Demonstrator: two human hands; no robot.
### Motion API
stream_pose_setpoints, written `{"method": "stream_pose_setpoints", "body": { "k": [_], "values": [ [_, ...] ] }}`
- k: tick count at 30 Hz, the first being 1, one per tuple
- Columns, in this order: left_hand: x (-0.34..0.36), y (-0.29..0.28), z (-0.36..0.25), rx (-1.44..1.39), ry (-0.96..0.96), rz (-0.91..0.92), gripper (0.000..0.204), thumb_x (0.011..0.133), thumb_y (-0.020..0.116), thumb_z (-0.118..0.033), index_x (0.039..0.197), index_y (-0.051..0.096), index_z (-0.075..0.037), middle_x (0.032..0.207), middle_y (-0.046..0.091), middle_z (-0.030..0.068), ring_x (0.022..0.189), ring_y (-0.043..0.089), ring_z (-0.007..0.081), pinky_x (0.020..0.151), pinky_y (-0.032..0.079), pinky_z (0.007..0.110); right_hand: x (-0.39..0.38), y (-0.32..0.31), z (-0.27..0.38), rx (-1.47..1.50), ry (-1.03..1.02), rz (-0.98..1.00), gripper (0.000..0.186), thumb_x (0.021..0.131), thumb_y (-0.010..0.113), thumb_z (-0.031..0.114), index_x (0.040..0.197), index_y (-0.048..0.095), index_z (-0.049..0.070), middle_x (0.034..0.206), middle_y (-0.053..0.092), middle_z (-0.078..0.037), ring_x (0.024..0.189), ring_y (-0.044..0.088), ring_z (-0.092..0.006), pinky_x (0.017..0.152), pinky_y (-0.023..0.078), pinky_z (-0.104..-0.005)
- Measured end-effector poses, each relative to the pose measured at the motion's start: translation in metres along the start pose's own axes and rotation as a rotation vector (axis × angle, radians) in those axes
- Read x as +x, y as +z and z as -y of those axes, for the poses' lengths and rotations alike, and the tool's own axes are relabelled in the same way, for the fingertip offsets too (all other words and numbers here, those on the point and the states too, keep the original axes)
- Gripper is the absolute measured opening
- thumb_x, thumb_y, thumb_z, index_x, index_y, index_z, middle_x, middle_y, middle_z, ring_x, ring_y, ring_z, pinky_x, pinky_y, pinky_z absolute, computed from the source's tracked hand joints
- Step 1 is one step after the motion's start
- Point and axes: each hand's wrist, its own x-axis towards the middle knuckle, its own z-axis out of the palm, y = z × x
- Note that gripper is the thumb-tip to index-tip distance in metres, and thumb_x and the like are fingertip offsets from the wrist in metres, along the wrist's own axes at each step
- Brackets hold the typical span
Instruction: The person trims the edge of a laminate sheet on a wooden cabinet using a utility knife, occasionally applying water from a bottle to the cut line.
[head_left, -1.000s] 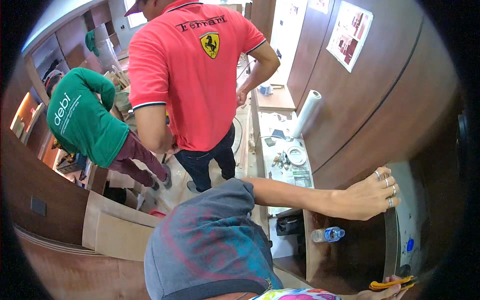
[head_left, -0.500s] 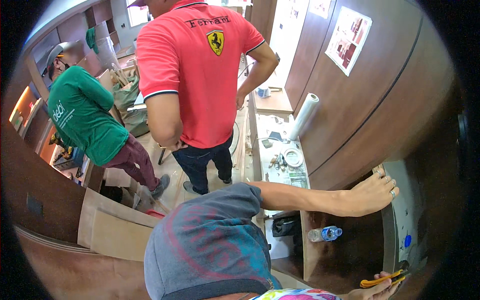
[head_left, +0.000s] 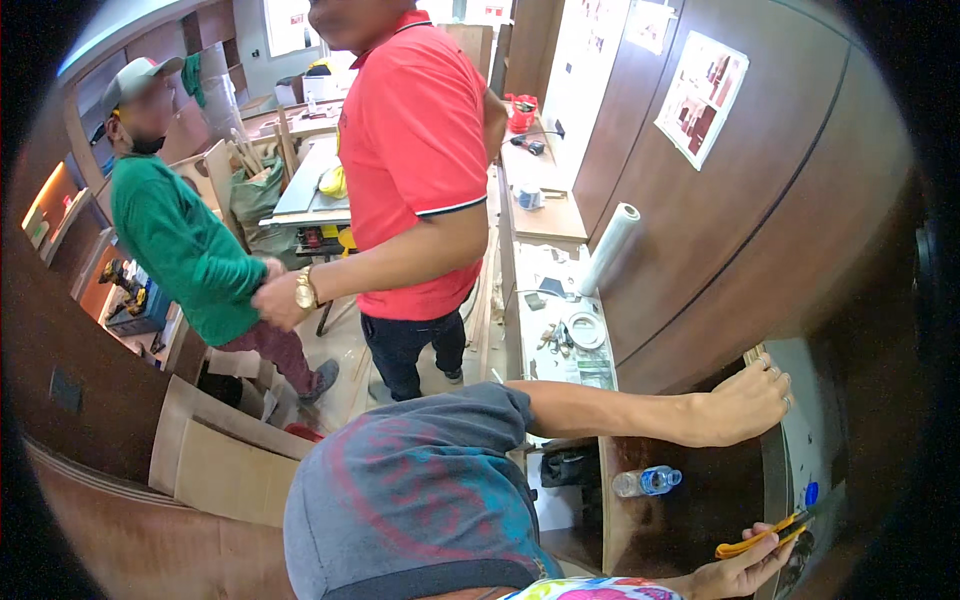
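My left arm reaches right, and my left hand (head_left: 745, 405), with rings on its fingers, is bent over the edge of an upright grey panel (head_left: 797, 420). Its fingertips are hidden. Lower down, my right hand (head_left: 745, 572) is closed around a yellow and black utility knife (head_left: 752, 546). The knife's dark front end points at the panel, just below a small round blue thing (head_left: 811, 493). Shadow blurs the contact between tip and panel.
A plastic bottle (head_left: 648, 482) lies in the open cabinet below my left forearm. Behind it, a counter (head_left: 540, 345) bears a tape roll (head_left: 586, 330) and a film roll (head_left: 611, 248). Two people stand at left, in green (head_left: 185, 245) and red (head_left: 420, 150) shirts.
My left hand has drawn its fingers in and dipped slightly. The right hand and knife have shifted up and a little left. The person in red has turned, swinging an arm toward the person in green.
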Motion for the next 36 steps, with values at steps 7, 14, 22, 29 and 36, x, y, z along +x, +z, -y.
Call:
{"method": "stream_pose_setpoints", "body": {
  "k": [7, 14, 22, 29, 36],
  "values": [
    [0.005, -0.032, 0.023, -0.057, 0.154, 0.179, 0.014, 0.075, 0.07, -0.016, 0.082, 0.072, -0.004, 0.084, 0.069, 0.0186, 0.083, 0.07, 0.0318, 0.072, 0.055, 0.048, -0.017, -0.008, -0.003, -0.239, 0.236, -0.041, 0.043, 0.104, 0.054, 0.023, 0.14, 0.053, -0.001, 0.098, 0.071, -0.016, 0.081, 0.069, -0.0207, 0.069, 0.058, -0.0299],
    [-0.003, -0.021, 0.044, -0.213, 0.078, 0.086, 0.02, 0.088, 0.061, -0.004, 0.105, 0.072, -0.005, 0.11, 0.069, 0.0168, 0.11, 0.061, 0.037, 0.097, 0.046, 0.047, 0.01, -0.004, 0.006, -0.164, 0.174, 0.034, 0.03, 0.09, 0.073, 0.011, 0.118, 0.069, 0.001, 0.11, 0.073, -0.015, 0.096, 0.072, -0.0235, 0.085, 0.056, -0.0329],
    [0.012, -0.041, 0.029, -0.392, 0.096, 0.158, 0.015, 0.094, 0.058, -0.004, 0.104, 0.067, 0.002, 0.107, 0.062, 0.0202, 0.098, 0.057, 0.0411, 0.085, 0.044, 0.049, 0.019, -0.024, 0.002, -0.278, 0.086, -0.048, 0.032, 0.093, 0.071, 0.009, 0.122, 0.065, -0.002, 0.108, 0.073, -0.014, 0.093, 0.071, -0.0173, 0.084, 0.055, -0.0291],
    [0.013, -0.045, 0.036, -0.397, 0.099, 0.211, 0.014, 0.093, 0.059, -0.004, 0.103, 0.066, 0.002, 0.105, 0.06, 0.02, 0.097, 0.056, 0.0408, 0.084, 0.044, 0.048, 0.019, -0.006, -0.003, -0.361, 0.071, -0.137, 0.03, 0.091, 0.074, 0.013, 0.117, 0.068, -0.001, 0.108, 0.074, -0.016, 0.091, 0.074, -0.025, 0.079, 0.057, -0.0316],
    [0.014, -0.039, 0.043, -0.424, 0.133, 0.206, 0.014, 0.091, 0.061, -0.003, 0.103, 0.066, 0.0, 0.103, 0.059, 0.0184, 0.097, 0.056, 0.0394, 0.085, 0.045, 0.047, 0.018, 0.001, -0.009, -0.386, 0.166, -0.176, 0.03, 0.091, 0.074, 0.016, 0.116, 0.068, 0.0, 0.104, 0.074, -0.015, 0.089, 0.074, -0.0223, 0.077, 0.056, -0.0303]
  ]
}}
